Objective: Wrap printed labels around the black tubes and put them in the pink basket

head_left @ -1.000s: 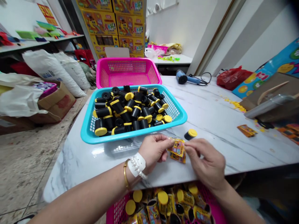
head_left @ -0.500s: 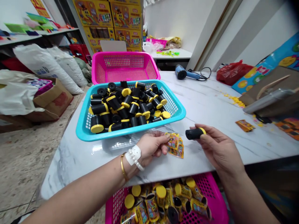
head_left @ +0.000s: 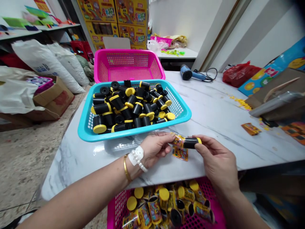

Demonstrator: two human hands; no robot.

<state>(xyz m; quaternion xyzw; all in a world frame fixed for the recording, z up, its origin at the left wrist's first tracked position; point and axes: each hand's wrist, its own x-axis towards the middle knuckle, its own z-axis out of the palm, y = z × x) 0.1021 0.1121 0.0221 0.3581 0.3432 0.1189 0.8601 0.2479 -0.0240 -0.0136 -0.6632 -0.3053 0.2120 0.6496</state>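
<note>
white wall, marbled table, speckled tile floor

Turquoise mesh plastic basket, one. Large magenta mesh plastic baskets, its twelve and six o'clock, two. Bare hands, two.

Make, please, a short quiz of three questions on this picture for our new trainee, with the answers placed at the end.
1. Which hand holds the black container with the yellow cap?
2. True or false: the turquoise basket stands on the floor.
3. Complete the sentence: at the end of that container, the left hand holds a printed ____.

Key:
1. The right hand.
2. False: the turquoise basket stands on the white table.
3. Sleeve.
</note>
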